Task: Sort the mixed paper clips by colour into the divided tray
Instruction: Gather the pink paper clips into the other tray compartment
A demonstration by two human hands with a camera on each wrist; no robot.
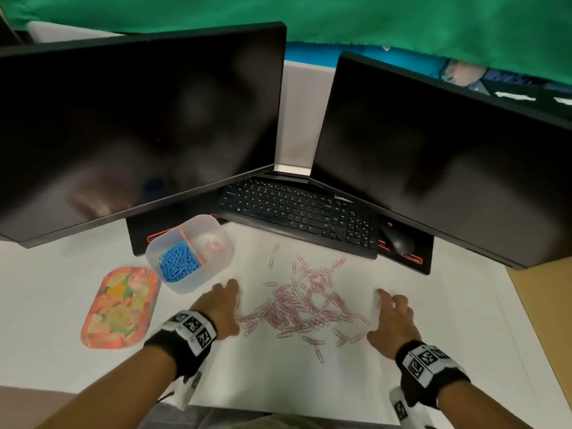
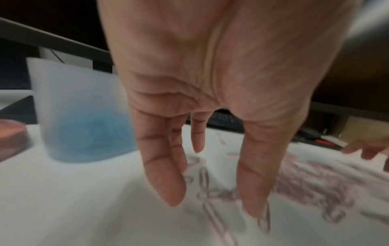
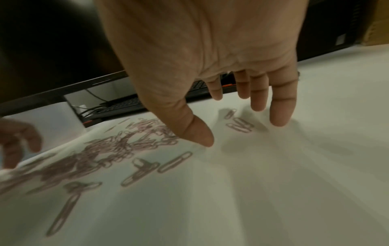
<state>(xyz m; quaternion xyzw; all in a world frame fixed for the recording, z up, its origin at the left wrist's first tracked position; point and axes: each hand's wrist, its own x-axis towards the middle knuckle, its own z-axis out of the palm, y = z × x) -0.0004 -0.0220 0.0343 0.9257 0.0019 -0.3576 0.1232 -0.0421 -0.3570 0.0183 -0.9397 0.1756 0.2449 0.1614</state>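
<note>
Pink clips between our hands

Our left hand (image 1: 223, 305) and right hand (image 1: 390, 317), both spread and empty, flank the pink clips (image 1: 297, 305); the tray (image 1: 216, 267) sits just beyond the left.

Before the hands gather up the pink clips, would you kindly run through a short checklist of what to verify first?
1. Left hand free: ok, fingers straight, holding nothing.
2. Right hand free: ok, fingers spread on the white sheet.
3. Pink clips within reach: ok, scattered between both hands.
4. Divided tray upright and close: ok, just beyond the left hand.
5. Blue clips kept apart: ok, in the tray's left compartment.
6. Right compartment ready for pink: ok, only a few pink clips inside.
</note>
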